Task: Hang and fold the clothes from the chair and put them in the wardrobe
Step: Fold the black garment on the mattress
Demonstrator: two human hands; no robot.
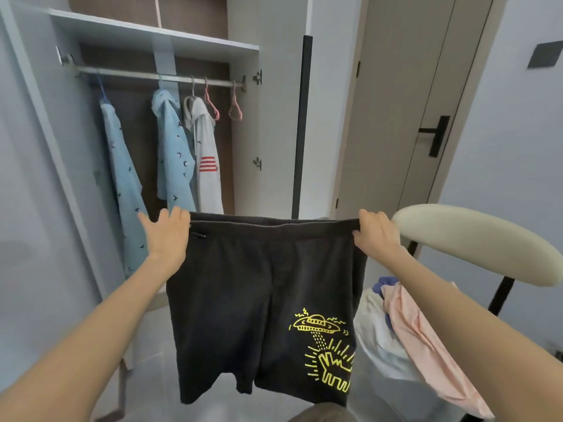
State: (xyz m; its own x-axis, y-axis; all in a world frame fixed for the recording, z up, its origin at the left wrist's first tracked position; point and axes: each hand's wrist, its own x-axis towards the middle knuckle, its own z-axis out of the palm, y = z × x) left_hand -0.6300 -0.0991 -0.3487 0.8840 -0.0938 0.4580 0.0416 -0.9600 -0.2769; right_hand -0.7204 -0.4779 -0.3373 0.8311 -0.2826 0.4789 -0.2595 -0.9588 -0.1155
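A pair of black shorts (pixel 243 293) with a yellow UFO print on one leg hangs spread out in front of me. My left hand (pixel 167 233) grips the waistband's left end and my right hand (pixel 376 233) grips its right end. The chair (pixel 469 242) with a cream backrest stands at the right, and a pile of clothes (pixel 405 330), pink, white and blue, lies on its seat. The open wardrobe (pixel 152 35) is behind the shorts. On its rail (pixel 137 73) hang two light blue patterned garments (pixel 173 147) and a white one with red stripes (pixel 207 166).
Two empty pink hangers (pixel 234 109) hang at the rail's right end. The wardrobe's door edge (pixel 301 126) stands open beside it. A closed beige room door (pixel 411 102) with a black handle is at the right. The floor below is pale tile.
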